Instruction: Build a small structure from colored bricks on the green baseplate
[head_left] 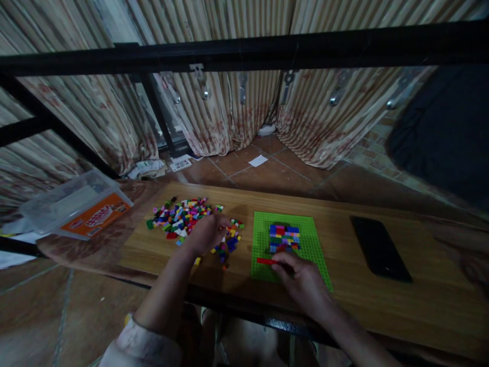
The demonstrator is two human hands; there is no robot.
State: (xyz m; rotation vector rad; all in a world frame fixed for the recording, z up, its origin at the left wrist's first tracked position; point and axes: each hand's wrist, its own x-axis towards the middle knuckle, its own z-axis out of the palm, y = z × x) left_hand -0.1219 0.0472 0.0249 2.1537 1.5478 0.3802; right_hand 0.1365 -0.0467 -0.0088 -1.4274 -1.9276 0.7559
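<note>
My right hand (301, 278) is over the near part of a green studded baseplate (263, 270), its fingers closed on a long thin red piece (265, 261) that points left. Just beyond those fingers, a block of multicoloured toy bricks (284, 237) is fixed on the plate in rows. My left hand (210, 232) reaches over the right side of a heap of loose toy bricks (185, 216). Its fingers are curled together, and whatever they pinch is too small or hidden to make out. A few loose blue bricks (231, 243) lie beside it.
A wooden table (336, 311) bears everything. On its right lies a black phone-like slab (380, 248). At the left stands a clear plastic box (82, 204) with an orange label. A black metal bar (244, 53) with hooks crosses beyond the table, before striped curtains (229, 112).
</note>
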